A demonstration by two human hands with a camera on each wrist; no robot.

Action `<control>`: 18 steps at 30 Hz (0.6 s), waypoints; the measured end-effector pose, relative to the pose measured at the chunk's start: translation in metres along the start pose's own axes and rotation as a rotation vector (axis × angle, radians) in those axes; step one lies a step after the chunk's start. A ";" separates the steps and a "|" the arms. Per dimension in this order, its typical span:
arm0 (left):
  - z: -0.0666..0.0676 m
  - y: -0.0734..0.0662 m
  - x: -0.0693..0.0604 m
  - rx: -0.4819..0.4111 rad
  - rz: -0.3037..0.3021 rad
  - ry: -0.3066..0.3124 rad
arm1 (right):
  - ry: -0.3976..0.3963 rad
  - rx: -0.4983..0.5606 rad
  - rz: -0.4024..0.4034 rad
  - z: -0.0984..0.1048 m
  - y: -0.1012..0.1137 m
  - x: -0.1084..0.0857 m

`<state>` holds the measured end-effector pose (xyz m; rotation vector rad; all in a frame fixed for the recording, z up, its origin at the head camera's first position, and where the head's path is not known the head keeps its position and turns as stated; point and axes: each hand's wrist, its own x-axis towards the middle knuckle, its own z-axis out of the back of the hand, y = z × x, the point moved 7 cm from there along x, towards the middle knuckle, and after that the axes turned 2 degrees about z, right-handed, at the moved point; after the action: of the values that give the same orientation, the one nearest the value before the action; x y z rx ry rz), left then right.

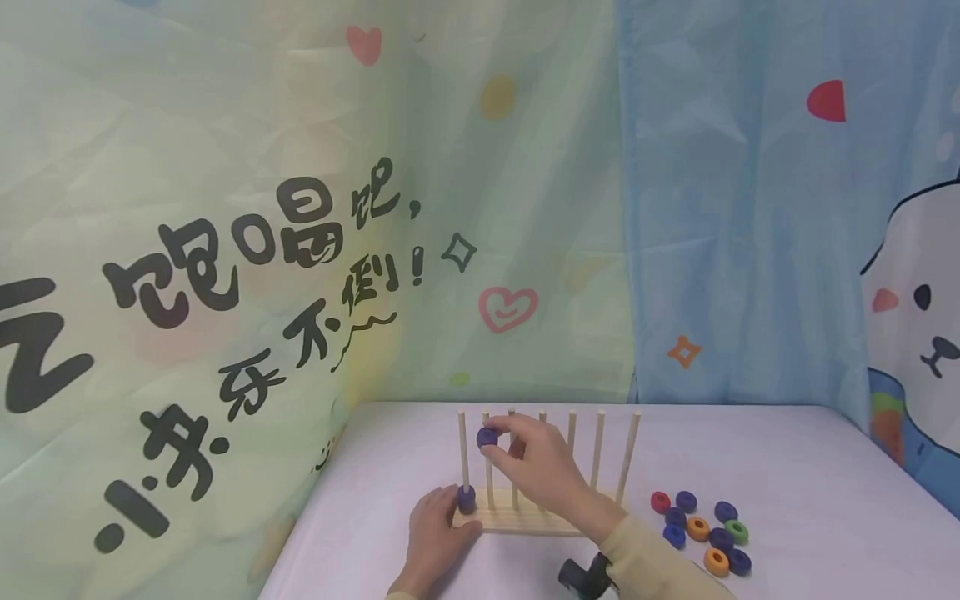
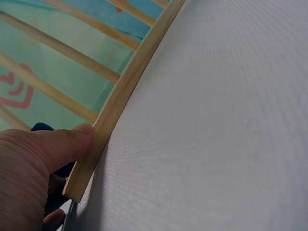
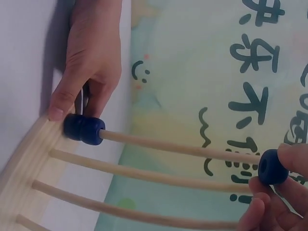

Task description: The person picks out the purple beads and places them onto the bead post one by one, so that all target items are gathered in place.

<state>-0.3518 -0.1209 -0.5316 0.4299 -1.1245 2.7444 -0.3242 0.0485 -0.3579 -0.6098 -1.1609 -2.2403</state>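
Note:
A wooden peg rack (image 1: pixel 517 522) with several upright pegs stands on the white table. My left hand (image 1: pixel 437 533) grips the left end of its base, thumb on the front edge in the left wrist view (image 2: pixel 45 161). Two dark blue beads (image 3: pixel 84 129) are stacked at the foot of the leftmost peg (image 3: pixel 178 147). My right hand (image 1: pixel 543 467) pinches another dark blue bead (image 1: pixel 487 437) between thumb and fingers, level with the upper part of the pegs. In the right wrist view its hole faces the rack; whether a peg tip enters it I cannot tell.
Loose beads in red, blue, orange and green (image 1: pixel 697 528) lie in a group on the table to the right of the rack. A black device (image 1: pixel 585 577) shows at my right wrist. Printed curtains (image 1: pixel 525 208) hang behind the table.

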 end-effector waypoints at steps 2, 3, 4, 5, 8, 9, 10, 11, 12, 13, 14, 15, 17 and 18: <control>0.000 0.000 0.000 -0.003 0.001 0.003 | -0.010 -0.010 0.033 -0.001 0.003 0.002; 0.000 0.000 0.000 -0.003 0.002 0.007 | -0.016 -0.010 0.047 -0.001 0.004 0.003; 0.000 0.000 0.001 0.001 0.002 0.008 | -0.020 -0.016 0.055 -0.001 0.005 0.004; -0.001 0.001 0.001 0.002 0.002 0.012 | -0.028 -0.018 0.064 -0.001 0.007 0.005; -0.003 0.002 0.002 0.009 -0.008 0.009 | -0.044 -0.013 0.074 0.000 0.009 0.007; -0.003 0.002 0.002 0.011 -0.012 0.006 | -0.047 -0.011 0.076 0.001 0.010 0.009; -0.003 0.002 0.002 0.013 -0.015 0.003 | -0.049 -0.008 0.073 0.001 0.011 0.010; -0.003 0.002 0.002 0.012 -0.015 0.002 | -0.049 0.000 0.070 0.001 0.011 0.011; -0.003 0.002 0.002 0.011 -0.016 0.001 | -0.046 0.005 0.064 0.001 0.012 0.012; -0.003 0.002 0.002 0.011 -0.014 0.001 | -0.042 0.011 0.055 0.001 0.013 0.013; -0.003 0.003 0.002 0.008 -0.011 0.003 | -0.039 0.017 0.043 0.001 0.014 0.014; -0.003 0.003 0.002 0.008 -0.009 0.006 | -0.035 0.026 0.035 0.001 0.015 0.016; -0.003 0.004 0.002 0.007 -0.005 0.008 | -0.027 0.043 0.013 0.000 0.016 0.018; -0.004 0.005 0.002 0.008 -0.004 0.009 | -0.024 0.049 0.008 0.000 0.017 0.020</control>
<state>-0.3560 -0.1214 -0.5364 0.4197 -1.1089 2.7454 -0.3281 0.0352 -0.3361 -0.6215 -1.2196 -2.1969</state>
